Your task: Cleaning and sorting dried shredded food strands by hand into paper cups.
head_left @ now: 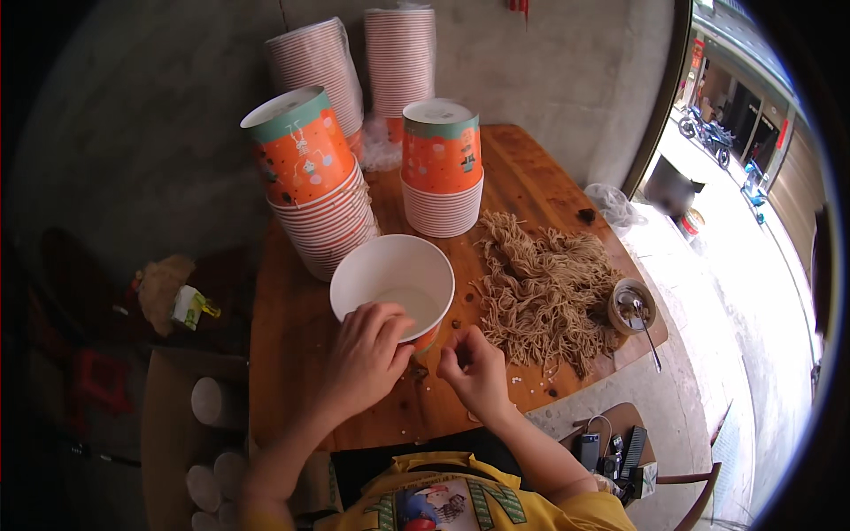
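A paper bucket, white inside with an orange outer side, stands on the wooden table in front of me. My left hand bends over its near rim, fingers on the inside and thumb by the outer wall. Just right of the bucket, my right hand is closed with fingers curled into a pinch. Whatever it may hold is too small or hidden to tell. To the right lies a loose heap of tan strings. Beside the heap sits a small bowl with a spoon leaning out.
Behind the bucket rise a left stack of nested buckets and a shorter right stack. Plastic-wrapped stacks stand by the wall. White bits dot the wooden table. Left below is a cardboard box; a chair holds small devices.
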Demonstrator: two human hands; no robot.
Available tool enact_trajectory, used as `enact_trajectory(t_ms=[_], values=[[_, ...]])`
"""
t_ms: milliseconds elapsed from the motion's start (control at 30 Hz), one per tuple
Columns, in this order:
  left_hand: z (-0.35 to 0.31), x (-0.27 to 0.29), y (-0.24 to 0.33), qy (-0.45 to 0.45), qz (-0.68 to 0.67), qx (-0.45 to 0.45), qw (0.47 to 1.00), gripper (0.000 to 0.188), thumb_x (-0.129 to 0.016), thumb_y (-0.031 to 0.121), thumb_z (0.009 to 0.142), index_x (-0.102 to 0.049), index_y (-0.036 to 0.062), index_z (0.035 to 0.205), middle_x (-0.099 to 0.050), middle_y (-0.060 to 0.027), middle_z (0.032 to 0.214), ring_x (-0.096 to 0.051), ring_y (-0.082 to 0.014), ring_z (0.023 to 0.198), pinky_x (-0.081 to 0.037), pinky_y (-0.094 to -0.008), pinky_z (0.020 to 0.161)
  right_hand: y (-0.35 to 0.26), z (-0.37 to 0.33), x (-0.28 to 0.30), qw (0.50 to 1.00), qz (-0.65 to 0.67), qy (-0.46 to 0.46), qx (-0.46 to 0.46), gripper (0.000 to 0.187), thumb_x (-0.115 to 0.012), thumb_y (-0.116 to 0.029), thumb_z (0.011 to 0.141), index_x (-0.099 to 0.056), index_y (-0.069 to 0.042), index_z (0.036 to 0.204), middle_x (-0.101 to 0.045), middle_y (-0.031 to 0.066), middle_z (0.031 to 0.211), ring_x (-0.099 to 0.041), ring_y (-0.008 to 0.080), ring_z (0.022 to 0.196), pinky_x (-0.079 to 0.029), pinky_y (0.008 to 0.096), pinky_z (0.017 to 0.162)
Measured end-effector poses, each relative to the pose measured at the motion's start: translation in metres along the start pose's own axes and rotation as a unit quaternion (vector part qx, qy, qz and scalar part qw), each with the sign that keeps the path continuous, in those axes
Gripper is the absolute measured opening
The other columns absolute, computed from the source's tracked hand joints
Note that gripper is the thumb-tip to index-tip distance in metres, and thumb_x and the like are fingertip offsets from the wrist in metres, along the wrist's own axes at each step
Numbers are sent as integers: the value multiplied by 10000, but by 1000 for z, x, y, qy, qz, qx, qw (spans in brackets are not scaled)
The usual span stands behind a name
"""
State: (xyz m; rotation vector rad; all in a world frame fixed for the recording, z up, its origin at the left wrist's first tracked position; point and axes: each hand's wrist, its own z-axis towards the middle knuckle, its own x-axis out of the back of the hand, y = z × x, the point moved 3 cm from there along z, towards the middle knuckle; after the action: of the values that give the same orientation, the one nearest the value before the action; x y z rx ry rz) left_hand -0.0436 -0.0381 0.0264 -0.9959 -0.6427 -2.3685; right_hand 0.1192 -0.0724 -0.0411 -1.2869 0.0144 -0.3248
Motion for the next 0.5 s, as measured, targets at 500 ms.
enact_trajectory(t_ms=[500], values=[[10, -20, -12, -144, -119, 104, 977, 309, -619, 46, 820, -621, 76, 1127, -662, -109, 1037, -631, -319, 941, -512, -395, 825, 19, 16, -24, 991, -93, 55, 78, 199, -658, -142, 859, -506, -33, 928, -649, 121, 761, -663, 263, 651, -538, 356, 585]])
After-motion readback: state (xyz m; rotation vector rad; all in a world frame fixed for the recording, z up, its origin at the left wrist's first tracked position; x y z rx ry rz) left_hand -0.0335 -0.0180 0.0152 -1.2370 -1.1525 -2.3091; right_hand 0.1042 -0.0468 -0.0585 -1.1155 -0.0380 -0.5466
